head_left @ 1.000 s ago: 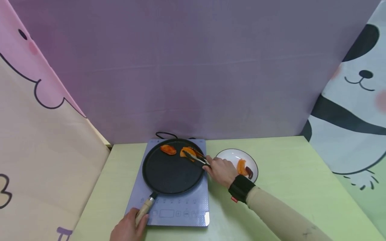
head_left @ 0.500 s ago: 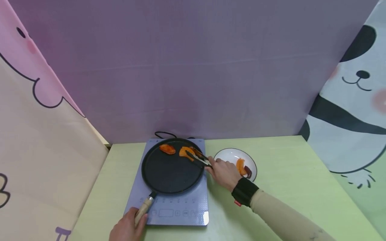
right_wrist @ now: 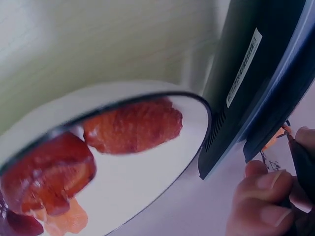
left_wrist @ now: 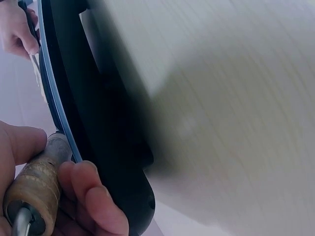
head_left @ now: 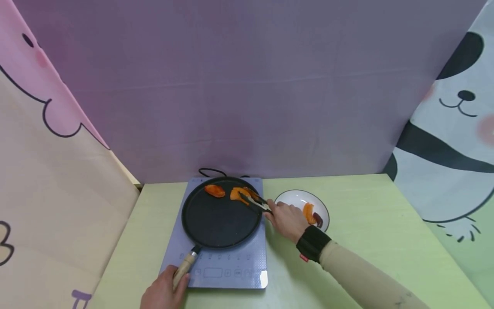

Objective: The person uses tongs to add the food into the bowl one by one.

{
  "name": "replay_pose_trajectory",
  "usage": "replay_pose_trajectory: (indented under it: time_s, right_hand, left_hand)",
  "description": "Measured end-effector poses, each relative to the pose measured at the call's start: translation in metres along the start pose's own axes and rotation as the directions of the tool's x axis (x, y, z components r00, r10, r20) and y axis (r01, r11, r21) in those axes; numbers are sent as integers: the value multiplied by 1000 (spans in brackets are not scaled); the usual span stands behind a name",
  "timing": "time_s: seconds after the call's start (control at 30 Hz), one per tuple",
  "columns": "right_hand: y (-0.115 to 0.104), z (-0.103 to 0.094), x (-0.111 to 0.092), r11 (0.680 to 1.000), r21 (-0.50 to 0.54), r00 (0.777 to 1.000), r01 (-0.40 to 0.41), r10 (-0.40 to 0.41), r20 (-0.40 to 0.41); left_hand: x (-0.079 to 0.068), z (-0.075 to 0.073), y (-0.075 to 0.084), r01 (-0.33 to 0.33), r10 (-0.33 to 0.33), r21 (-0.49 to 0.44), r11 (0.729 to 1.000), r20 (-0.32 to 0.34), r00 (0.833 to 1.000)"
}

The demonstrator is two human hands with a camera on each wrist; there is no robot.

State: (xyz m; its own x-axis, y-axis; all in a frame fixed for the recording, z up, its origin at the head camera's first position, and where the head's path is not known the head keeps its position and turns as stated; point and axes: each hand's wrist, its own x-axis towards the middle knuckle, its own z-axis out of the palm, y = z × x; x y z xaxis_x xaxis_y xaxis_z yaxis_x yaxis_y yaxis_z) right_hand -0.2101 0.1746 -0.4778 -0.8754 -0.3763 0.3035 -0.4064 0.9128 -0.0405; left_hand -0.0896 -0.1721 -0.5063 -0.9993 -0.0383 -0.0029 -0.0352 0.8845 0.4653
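My left hand (head_left: 164,289) grips the wooden handle (head_left: 184,269) of a black flat frying pan (head_left: 220,227), thumb on one side and curled fingers on the other in the left wrist view. My right hand (head_left: 287,221) holds a pair of tongs (head_left: 257,204) over the pan's right edge. The tong tips overlap the right side of an orange food slice (head_left: 236,194) lying in the pan. To its left lies a reddish-orange piece (head_left: 215,191). Most of the tongs' grip end is hidden by my right hand.
The pan sits on a flat induction cooker (head_left: 227,281) with a black cord (head_left: 212,171) behind. A white dark-rimmed plate (head_left: 287,197) right of the cooker carries several orange and dark red pieces, including a reddish piece (right_wrist: 133,127). A purple cloth wall (head_left: 239,107) stands behind the table.
My right hand and the tongs have shifted slightly right, with the tips still at the orange slice. The left hand keeps its grip on the handle, and the pan stays in place.
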Motion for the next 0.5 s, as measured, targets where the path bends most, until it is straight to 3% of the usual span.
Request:
replay_pose_trajectory:
  time_s: [0.5]
  right_hand:
    - [0, -22, -12, 989, 123, 997, -82, 80, 18]
  left_hand:
    - [1, 0, -1, -4, 4, -4, 1000, 6, 1000]
